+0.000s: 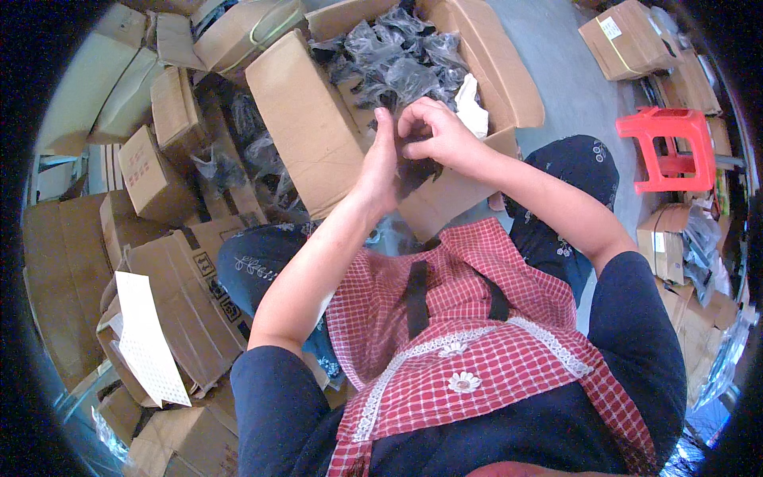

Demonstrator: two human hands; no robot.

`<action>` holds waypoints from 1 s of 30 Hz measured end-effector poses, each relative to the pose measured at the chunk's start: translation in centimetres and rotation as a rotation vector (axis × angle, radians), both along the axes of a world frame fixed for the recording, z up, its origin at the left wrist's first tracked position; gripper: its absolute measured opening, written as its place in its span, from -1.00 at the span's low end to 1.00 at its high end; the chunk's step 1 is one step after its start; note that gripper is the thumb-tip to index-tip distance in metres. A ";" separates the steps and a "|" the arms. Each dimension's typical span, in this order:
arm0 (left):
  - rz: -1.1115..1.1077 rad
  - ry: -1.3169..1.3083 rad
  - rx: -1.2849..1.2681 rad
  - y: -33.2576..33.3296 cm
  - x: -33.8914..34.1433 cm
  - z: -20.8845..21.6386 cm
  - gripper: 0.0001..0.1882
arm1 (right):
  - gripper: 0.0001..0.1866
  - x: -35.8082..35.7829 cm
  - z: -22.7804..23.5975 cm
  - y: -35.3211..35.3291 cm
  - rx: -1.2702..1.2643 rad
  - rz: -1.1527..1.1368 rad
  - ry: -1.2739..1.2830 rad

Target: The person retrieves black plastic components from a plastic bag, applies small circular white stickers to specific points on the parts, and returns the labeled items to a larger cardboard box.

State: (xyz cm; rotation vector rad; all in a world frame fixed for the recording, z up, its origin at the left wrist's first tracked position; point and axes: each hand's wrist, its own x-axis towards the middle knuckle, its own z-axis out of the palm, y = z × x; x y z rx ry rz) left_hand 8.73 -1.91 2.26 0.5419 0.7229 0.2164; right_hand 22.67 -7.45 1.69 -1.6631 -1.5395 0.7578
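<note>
Both my hands are close together over the near side of an open cardboard box [306,131]. Inside it lies a heap of crumpled dark, see-through plastic bags [397,60]. A dark plastic bag [415,173] hangs between my hands; what is in it, if anything, I cannot make out. My left hand [381,163] is upright at the bag's left side, its thumb pointing up and its other fingers mostly hidden. My right hand [439,137] is curled, with thumb and forefinger pinched at the bag's top. White crumpled material [471,107] sits at the box's right side.
Cardboard boxes [163,179] and loose dark plastic crowd the left side. A white sheet [149,338] leans against a large carton [187,298]. To the right stand a red plastic stool [668,151] and a strapped carton [628,40]. My knees flank the box's near end.
</note>
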 end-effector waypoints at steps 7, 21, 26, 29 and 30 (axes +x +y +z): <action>0.012 -0.035 -0.034 0.1 0.4 0.0 -0.20 | -0.79 -1.0 1.6 0.5 -0.230 -0.223 0.924; -0.044 -0.046 -0.139 1.7 -1.0 -3.0 -0.53 | -0.70 5.3 5.3 0.8 -0.027 -0.113 0.922; -0.018 -0.064 -0.169 2.6 -1.5 -3.7 -0.50 | -0.53 7.1 4.2 0.0 0.085 0.101 -0.267; 0.032 -0.020 -0.062 2.4 -1.5 -1.7 -0.53 | -0.56 8.2 2.5 -0.8 -0.227 0.056 -0.311; 0.012 -0.039 -0.037 2.7 -1.8 -2.0 -0.55 | -0.57 8.7 2.1 -0.7 -0.183 -0.025 -0.382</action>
